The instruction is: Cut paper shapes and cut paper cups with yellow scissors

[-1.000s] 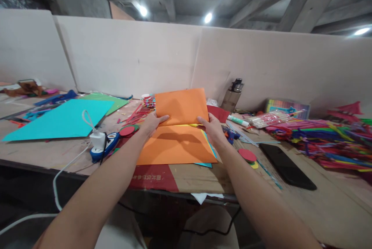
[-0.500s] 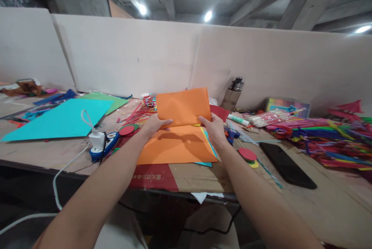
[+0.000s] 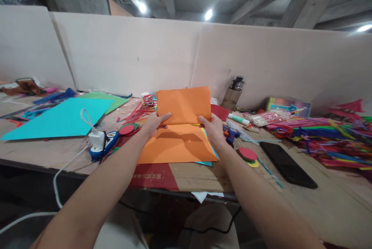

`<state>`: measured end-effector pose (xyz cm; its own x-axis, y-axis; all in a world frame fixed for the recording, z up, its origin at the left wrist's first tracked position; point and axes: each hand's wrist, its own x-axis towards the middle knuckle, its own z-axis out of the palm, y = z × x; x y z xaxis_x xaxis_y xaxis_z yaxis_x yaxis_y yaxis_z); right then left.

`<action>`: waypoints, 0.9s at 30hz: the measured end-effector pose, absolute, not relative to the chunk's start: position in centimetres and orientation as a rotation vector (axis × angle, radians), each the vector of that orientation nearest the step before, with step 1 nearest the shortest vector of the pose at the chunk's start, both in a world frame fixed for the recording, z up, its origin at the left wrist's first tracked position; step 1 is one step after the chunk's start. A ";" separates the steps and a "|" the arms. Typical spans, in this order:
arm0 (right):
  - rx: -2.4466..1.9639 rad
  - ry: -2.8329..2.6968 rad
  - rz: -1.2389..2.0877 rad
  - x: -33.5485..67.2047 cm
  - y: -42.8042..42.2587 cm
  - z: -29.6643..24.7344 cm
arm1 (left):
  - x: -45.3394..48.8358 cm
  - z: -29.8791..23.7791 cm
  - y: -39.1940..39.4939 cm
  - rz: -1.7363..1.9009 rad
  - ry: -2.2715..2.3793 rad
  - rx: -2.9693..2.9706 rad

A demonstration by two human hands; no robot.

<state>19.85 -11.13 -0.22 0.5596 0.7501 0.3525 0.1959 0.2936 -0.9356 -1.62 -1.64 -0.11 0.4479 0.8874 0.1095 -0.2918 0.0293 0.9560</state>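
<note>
The left hand (image 3: 153, 124) and right hand (image 3: 215, 128) each pinch a lower corner of the raised orange sheet (image 3: 184, 103), thumbs closed onto it, seemingly to keep it even and taut above the orange paper (image 3: 176, 151) lying nearer, mid-table.

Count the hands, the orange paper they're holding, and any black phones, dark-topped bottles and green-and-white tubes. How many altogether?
Hands: 2, left hand and right hand
Held orange paper: 1
Black phone: 1
Dark-topped bottle: 1
Green-and-white tube: 1
Total: 6
</note>
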 end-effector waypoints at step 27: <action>-1.188 -0.931 0.404 19.0 -11.7 0.4 | -1.4 -0.2 -1.5 1.101 0.538 1.240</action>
<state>19.01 -11.65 0.41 0.5813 0.7079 0.4012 0.1910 0.3605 -0.9130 -1.44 -1.53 -0.19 0.4209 0.8793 0.2229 -0.3653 -0.0606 0.9289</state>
